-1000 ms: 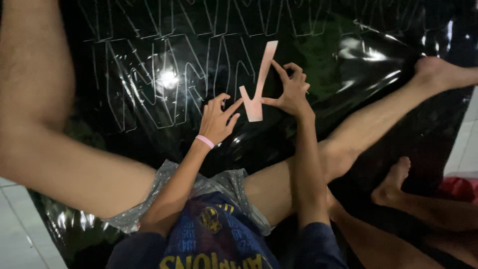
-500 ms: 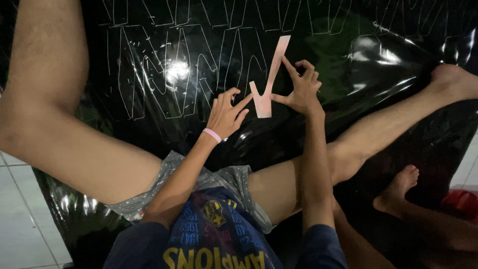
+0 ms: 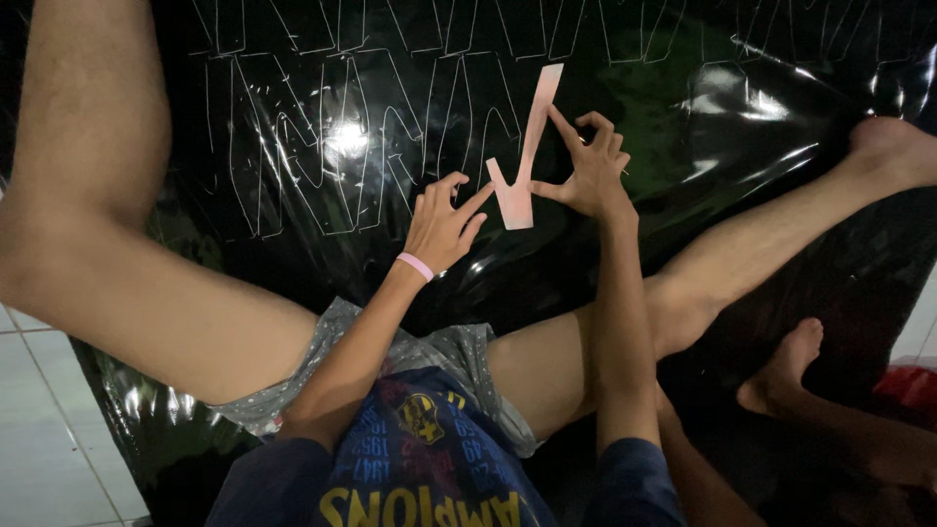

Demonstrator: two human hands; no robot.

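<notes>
A pale pink card stencil (image 3: 524, 161), cut in a V-like letter shape, lies on a glossy black plastic sheet (image 3: 703, 127) spread on the floor. My right hand (image 3: 589, 168) presses on the stencil's right edge with spread fingertips. My left hand (image 3: 444, 222), with a pink wristband (image 3: 415, 265) on its wrist, touches the stencil's lower left corner with its fingers apart. White outlines of the same letter shape (image 3: 322, 161) run in rows across the sheet to the left and above.
My bare legs (image 3: 117, 263) lie spread over the sheet on both sides. Another person's foot (image 3: 786, 376) rests at the lower right. White floor tiles (image 3: 44, 429) show at the lower left, and something red (image 3: 908, 385) sits at the right edge.
Both hands and the stencil have kept their place on the sheet; the view has shifted slightly. The left fingers now reach closer to the stencil's lower corner.
</notes>
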